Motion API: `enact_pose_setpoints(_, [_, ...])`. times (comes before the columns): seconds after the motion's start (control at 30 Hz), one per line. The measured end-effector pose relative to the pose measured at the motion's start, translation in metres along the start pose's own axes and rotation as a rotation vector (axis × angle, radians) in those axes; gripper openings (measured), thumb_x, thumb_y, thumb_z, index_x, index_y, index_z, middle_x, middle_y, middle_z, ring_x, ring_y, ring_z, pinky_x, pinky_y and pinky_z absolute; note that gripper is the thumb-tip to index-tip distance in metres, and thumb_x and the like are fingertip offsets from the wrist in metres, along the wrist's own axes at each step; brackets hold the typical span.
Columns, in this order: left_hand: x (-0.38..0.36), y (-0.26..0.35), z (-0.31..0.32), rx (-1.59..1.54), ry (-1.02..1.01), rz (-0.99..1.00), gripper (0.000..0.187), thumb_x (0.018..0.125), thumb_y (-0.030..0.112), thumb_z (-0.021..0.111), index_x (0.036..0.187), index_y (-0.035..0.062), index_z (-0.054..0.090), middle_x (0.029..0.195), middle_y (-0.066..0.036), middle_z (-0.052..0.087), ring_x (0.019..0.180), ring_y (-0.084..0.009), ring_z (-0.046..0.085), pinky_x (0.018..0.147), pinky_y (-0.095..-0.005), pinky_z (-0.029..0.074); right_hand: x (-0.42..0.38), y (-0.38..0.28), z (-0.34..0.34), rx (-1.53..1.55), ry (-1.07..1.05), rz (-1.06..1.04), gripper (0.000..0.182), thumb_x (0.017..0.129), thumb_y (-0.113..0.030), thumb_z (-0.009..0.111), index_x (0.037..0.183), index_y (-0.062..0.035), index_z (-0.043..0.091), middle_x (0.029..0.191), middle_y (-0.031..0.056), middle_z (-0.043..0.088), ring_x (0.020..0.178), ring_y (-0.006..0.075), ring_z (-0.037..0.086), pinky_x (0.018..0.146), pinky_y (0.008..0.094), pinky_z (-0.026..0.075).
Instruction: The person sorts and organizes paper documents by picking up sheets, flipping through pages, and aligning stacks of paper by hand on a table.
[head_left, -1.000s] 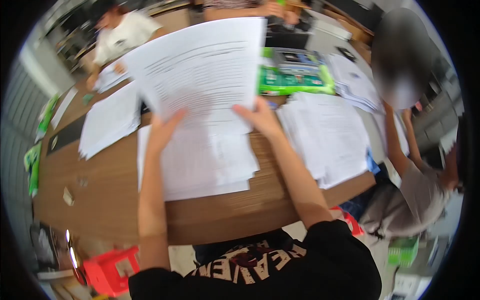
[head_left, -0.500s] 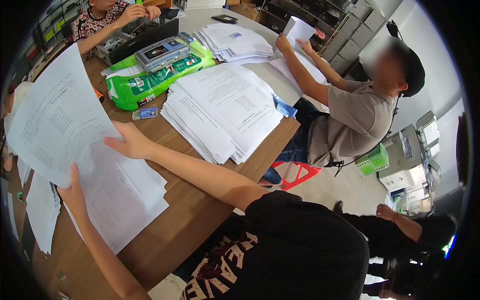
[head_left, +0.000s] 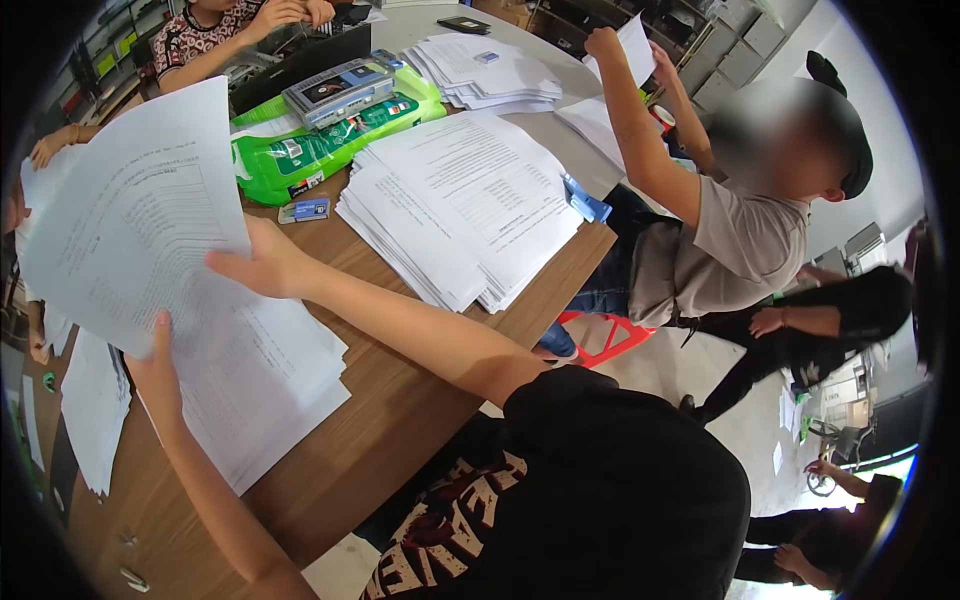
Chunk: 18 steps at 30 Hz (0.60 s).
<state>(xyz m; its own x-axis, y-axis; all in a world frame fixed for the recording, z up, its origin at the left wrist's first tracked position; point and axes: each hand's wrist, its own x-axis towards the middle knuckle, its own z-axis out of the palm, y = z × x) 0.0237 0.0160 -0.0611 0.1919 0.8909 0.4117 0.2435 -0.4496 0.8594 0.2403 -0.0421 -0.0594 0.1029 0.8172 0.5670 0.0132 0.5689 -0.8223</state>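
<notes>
A printed sheet of paper (head_left: 140, 200), possibly several together, is held up and bowed over the table. My left hand (head_left: 157, 378) grips its lower edge, thumb on the printed face. At its right edge my right hand (head_left: 268, 262) pinches it, with the fingers partly hidden behind. Below lies a loose stack of printed paper (head_left: 270, 390), some edges fanned out. Beyond my right forearm sits a thicker paper stack (head_left: 470, 190) with a blue clip (head_left: 585, 200) at its far corner. A small blue box (head_left: 304, 210) rests near my right hand.
A green plastic pack (head_left: 300, 160) carries a clear-lidded case (head_left: 340, 95). Another paper stack (head_left: 485, 70) and a phone (head_left: 464, 25) lie farther back. A person in a cap (head_left: 740, 225) sits at the right holding paper. More papers (head_left: 95, 415) lie at the left.
The held paper has tilted more upright and its top has swung right. The view has shifted slightly. The capped person's paper has turned, and a hand now shows at the left.
</notes>
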Motion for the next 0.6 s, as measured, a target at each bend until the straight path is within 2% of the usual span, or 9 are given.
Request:
enact_pose_setpoints(0.17, [0.010, 0.000, -0.025, 0.115, 0.045, 0.026, 0.042, 0.087, 0.021, 0.059, 0.113, -0.0117, 0.050, 0.111, -0.015, 0.057, 0.099, -0.0208, 0.052, 0.090, -0.0300, 0.038, 0.004, -0.030, -0.008, -0.203, -0.028, -0.025, 0.044, 0.081, -0.010, 0.061, 0.121, -0.0002, 0.047, 0.115, 0.0125, 0.056, 0.107, 0.0181, 0.051, 0.090, 0.0316, 0.042])
enact_pose_setpoints(0.2, [0.013, -0.001, -0.035, 0.141, -0.016, 0.000, 0.042, 0.087, 0.021, 0.059, 0.112, -0.0117, 0.051, 0.110, -0.015, 0.057, 0.097, -0.0205, 0.052, 0.088, -0.0298, 0.038, 0.005, -0.042, -0.009, -0.196, -0.028, -0.032, 0.044, 0.081, -0.010, 0.061, 0.121, -0.0002, 0.047, 0.115, 0.0125, 0.056, 0.107, 0.0181, 0.051, 0.090, 0.0316, 0.042])
enact_pose_setpoints(0.27, [0.011, 0.012, -0.046, 0.171, -0.078, -0.018, 0.041, 0.088, 0.021, 0.058, 0.111, -0.0117, 0.052, 0.108, -0.015, 0.058, 0.095, -0.0202, 0.053, 0.087, -0.0297, 0.039, 0.004, -0.067, -0.013, 0.089, -0.044, 0.005, 0.046, 0.080, -0.011, 0.063, 0.122, -0.0007, 0.047, 0.111, 0.0117, 0.057, 0.103, 0.0155, 0.053, 0.087, 0.0294, 0.044])
enact_pose_setpoints(0.3, [0.003, 0.027, -0.044, 0.112, -0.081, -0.056, 0.040, 0.088, 0.021, 0.058, 0.110, -0.0112, 0.052, 0.106, -0.015, 0.058, 0.093, -0.0200, 0.053, 0.085, -0.0297, 0.039, 0.002, -0.079, -0.019, 0.090, -0.041, 0.002, 0.046, 0.080, -0.011, 0.063, 0.122, -0.0007, 0.047, 0.111, 0.0117, 0.057, 0.103, 0.0155, 0.053, 0.087, 0.0294, 0.044])
enact_pose_setpoints(0.37, [-0.002, 0.039, -0.054, 0.060, -0.083, -0.098, 0.039, 0.088, 0.021, 0.058, 0.109, -0.0106, 0.053, 0.105, -0.015, 0.059, 0.091, -0.0198, 0.054, 0.083, -0.0298, 0.040, -0.004, -0.104, -0.033, -0.164, 0.071, -0.024, 0.046, 0.080, -0.011, 0.064, 0.122, -0.0016, 0.048, 0.103, 0.0097, 0.060, 0.095, 0.0124, 0.055, 0.082, 0.0272, 0.046])
enact_pose_setpoints(0.43, [-0.004, 0.039, -0.074, 0.323, -0.387, -0.084, 0.037, 0.086, 0.019, 0.060, 0.109, -0.0087, 0.054, 0.101, -0.013, 0.059, 0.088, -0.0192, 0.054, 0.079, -0.0298, 0.042, -0.014, -0.126, -0.051, -0.273, -0.085, -0.013, 0.046, 0.081, -0.010, 0.063, 0.123, -0.0024, 0.047, 0.094, 0.0064, 0.063, 0.085, 0.0102, 0.058, 0.073, 0.0239, 0.047])
enact_pose_setpoints(0.5, [-0.016, 0.045, -0.082, 0.325, -0.439, -0.140, 0.037, 0.084, 0.019, 0.062, 0.109, -0.0079, 0.054, 0.099, -0.013, 0.059, 0.088, -0.0186, 0.054, 0.077, -0.0300, 0.043, -0.040, -0.156, -0.062, -0.248, -0.202, 0.223, 0.047, 0.082, -0.008, 0.062, 0.126, -0.0033, 0.046, 0.085, 0.0040, 0.064, 0.074, 0.0063, 0.057, 0.064, 0.0199, 0.045])
enact_pose_setpoints(0.57, [-0.023, 0.055, -0.082, 0.318, -0.489, -0.190, 0.038, 0.083, 0.018, 0.064, 0.109, -0.0071, 0.054, 0.098, -0.013, 0.059, 0.088, -0.0179, 0.054, 0.075, -0.0301, 0.044, -0.073, -0.170, -0.068, 0.027, -0.210, 0.413, 0.049, 0.083, -0.009, 0.062, 0.129, -0.0041, 0.044, 0.082, 0.0021, 0.064, 0.065, 0.0035, 0.054, 0.057, 0.0179, 0.042])
enact_pose_setpoints(0.6, [-0.025, 0.062, -0.079, 0.284, -0.645, -0.160, 0.040, 0.081, 0.019, 0.065, 0.109, -0.0068, 0.055, 0.095, -0.014, 0.059, 0.086, -0.0191, 0.055, 0.074, -0.0300, 0.044, -0.089, -0.169, -0.068, 0.007, -0.199, 0.465, 0.049, 0.084, -0.010, 0.062, 0.129, -0.0038, 0.045, 0.079, 0.0011, 0.063, 0.061, 0.0029, 0.051, 0.055, 0.0176, 0.041])
